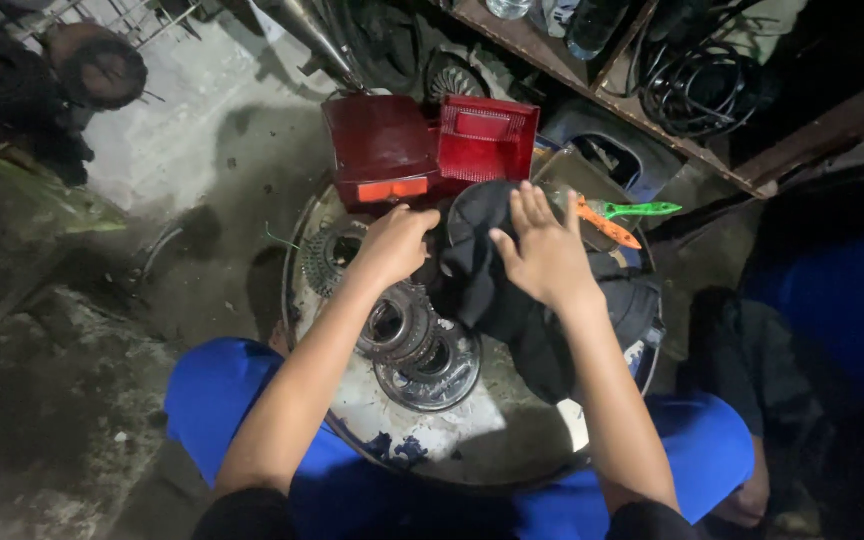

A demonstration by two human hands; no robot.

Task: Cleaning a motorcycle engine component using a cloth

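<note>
My left hand (395, 243) is curled over the edge of a dark round part wrapped in a black cloth (497, 290). Its fingers grip that part just above a stack of toothed metal discs (422, 340). My right hand (544, 250) lies flat on top of the black cloth with its fingers spread. Everything rests on a round white metal pan (432, 430) between my blue-trousered knees. Behind the hands stand two red tail-light housings (430, 150).
A green-handled tool (642, 209) and an orange-handled tool (607, 226) lie at the pan's right rim. A sprocket (330, 257) sits at the pan's left. A wooden shelf (672, 130) with cables is at the back right. Concrete floor (182, 150) lies to the left.
</note>
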